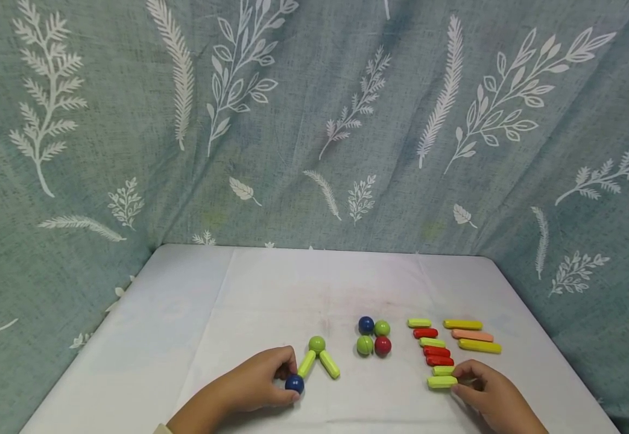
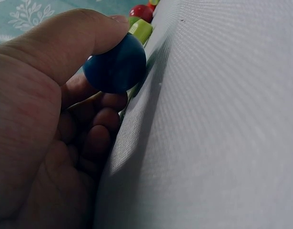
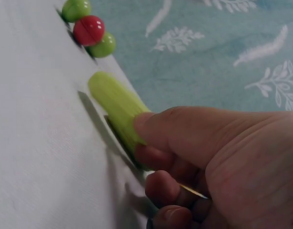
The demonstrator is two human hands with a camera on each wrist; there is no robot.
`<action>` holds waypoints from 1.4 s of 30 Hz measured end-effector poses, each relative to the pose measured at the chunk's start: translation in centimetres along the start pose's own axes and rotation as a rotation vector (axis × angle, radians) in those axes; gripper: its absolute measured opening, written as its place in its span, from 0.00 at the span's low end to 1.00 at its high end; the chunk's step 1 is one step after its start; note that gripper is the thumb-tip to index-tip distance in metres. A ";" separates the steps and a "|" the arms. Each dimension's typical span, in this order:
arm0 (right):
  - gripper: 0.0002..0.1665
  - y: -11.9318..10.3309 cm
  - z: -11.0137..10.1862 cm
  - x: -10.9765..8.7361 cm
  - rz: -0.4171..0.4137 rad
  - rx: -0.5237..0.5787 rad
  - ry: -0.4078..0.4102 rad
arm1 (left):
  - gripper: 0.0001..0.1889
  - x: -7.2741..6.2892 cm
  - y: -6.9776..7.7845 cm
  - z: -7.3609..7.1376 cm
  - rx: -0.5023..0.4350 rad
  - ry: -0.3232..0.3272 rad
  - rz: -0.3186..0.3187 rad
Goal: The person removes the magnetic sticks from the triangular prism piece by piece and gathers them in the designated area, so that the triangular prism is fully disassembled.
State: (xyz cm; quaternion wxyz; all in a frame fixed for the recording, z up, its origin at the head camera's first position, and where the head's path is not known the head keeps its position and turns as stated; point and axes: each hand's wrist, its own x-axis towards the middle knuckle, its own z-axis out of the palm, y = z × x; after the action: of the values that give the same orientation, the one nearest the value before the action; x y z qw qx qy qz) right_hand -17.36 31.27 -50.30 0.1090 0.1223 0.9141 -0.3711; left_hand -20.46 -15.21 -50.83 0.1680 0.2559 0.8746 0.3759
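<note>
A dark blue ball [image 1: 295, 384] is pinched between thumb and fingers of my left hand [image 1: 260, 381]. It sits at the lower end of a yellow-green stick [image 1: 306, 364]. That stick and a second yellow-green stick [image 1: 329, 364] spread down from a green ball [image 1: 316, 344] like an upturned V. My right hand [image 1: 490, 389] pinches the right end of another short yellow-green stick [image 1: 441, 382], the nearest of a column of short sticks. In the right wrist view this stick [image 3: 115, 107] is held by thumb and fingertips, with its shadow on the white cloth beside it.
Four balls cluster mid-table: blue [image 1: 366, 325], red [image 1: 382, 345] and two green, one [image 1: 365, 345] at front left. Short red [image 1: 425, 333] and yellow-green sticks run in a column at right. Longer yellow [image 1: 479, 346] and orange [image 1: 472, 335] sticks lie beyond. A patterned curtain [image 1: 314, 120] surrounds the table.
</note>
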 end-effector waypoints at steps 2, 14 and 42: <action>0.16 0.2 -0.2 0.1 0.012 0.004 0.000 | 0.20 0.0 0.0 0.0 -0.002 -0.003 -0.001; 0.16 0.4 -0.3 0.5 0.019 -0.056 0.018 | 0.19 0.1 -0.2 0.0 0.014 -0.003 0.003; 0.22 -3.5 -0.1 -1.2 -0.036 -0.004 0.133 | 0.19 0.1 -0.1 0.0 0.003 -0.004 0.006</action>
State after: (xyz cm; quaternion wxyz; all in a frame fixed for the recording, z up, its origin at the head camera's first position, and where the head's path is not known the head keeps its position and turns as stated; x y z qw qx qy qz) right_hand -17.28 28.72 -47.62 0.0417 0.1299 0.9220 -0.3624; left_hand -20.55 -15.17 -50.91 0.1681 0.2594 0.8741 0.3747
